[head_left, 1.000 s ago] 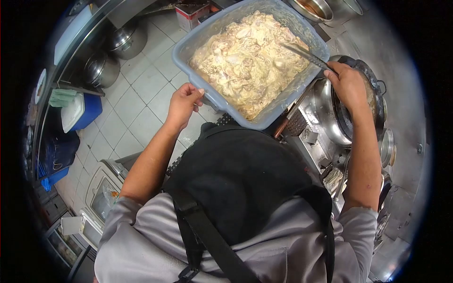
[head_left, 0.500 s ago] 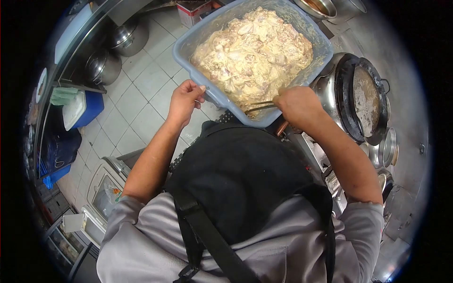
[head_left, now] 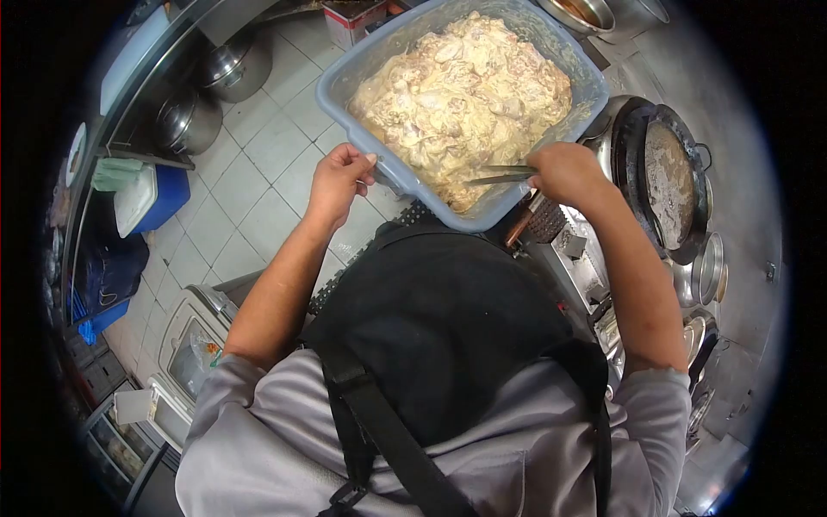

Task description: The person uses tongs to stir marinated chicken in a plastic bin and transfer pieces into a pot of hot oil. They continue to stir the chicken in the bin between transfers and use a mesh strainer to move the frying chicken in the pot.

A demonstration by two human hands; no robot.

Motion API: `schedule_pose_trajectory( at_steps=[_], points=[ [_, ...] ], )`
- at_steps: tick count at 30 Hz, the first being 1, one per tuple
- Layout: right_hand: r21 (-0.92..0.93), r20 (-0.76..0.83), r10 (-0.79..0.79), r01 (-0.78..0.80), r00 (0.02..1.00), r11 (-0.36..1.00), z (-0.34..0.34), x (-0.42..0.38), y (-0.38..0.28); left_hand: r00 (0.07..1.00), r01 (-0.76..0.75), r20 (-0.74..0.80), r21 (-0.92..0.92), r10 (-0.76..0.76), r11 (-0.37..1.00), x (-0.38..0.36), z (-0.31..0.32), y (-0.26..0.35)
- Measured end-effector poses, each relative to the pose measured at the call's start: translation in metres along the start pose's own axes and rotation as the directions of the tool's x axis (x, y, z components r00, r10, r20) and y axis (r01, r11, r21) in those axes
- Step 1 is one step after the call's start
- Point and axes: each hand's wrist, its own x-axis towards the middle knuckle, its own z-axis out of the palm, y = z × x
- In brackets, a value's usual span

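A blue-grey plastic tub [head_left: 338, 110] stands in front of me, heaped with raw meat pieces [head_left: 465, 95], seemingly chicken, coated in thick yellowish batter. At its near left corner, my left hand [head_left: 338, 183] pinches the rim between thumb and bent fingers. Metal tongs [head_left: 501, 176] are held in my right hand [head_left: 570, 177] over the tub's near right side. Their arms point left, close above the coated meat at the near edge, and no piece shows between the tips.
To the right, a wide dark pan [head_left: 668, 185] of bubbling oil sits on the stove side. A metal grater [head_left: 544, 222] stands below my right hand. Lidded steel pots [head_left: 233, 69] and a blue cooler [head_left: 170, 198] are on the left, by the tiled floor [head_left: 233, 207].
My right hand has moved right and slightly up with the tongs, whose tips have shifted away from the tub's near corner. The left hand remains on the rim.
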Motion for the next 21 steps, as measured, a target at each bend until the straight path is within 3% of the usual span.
schedule_pose_trajectory(
  at_steps=[6,9,13,19,21],
  points=[
    [0.076,-0.039,-0.105,0.108,0.994,0.991,0.0,0.009,0.015,1.0,-0.005,0.004,0.002,0.005,1.0,0.0,0.0,0.0],
    [0.083,-0.15,-0.11,0.124,0.983,0.989,-0.011,-0.011,0.021,1.0,-0.008,0.016,0.028,0.007,1.0,-0.001,-0.002,0.001],
    [0.12,-0.139,-0.073,0.09,0.988,0.989,-0.025,-0.029,0.027,1.0,-0.002,0.018,0.063,0.001,0.998,-0.001,-0.002,0.0],
    [0.169,-0.369,0.008,0.059,0.929,0.984,-0.061,-0.063,0.035,0.999,-0.006,0.036,0.055,0.004,0.998,0.001,-0.004,0.0],
    [0.107,-0.548,0.088,-0.035,0.832,0.994,-0.072,-0.071,0.026,1.0,-0.008,0.023,0.043,0.007,0.999,-0.001,-0.001,0.004]
  ],
)
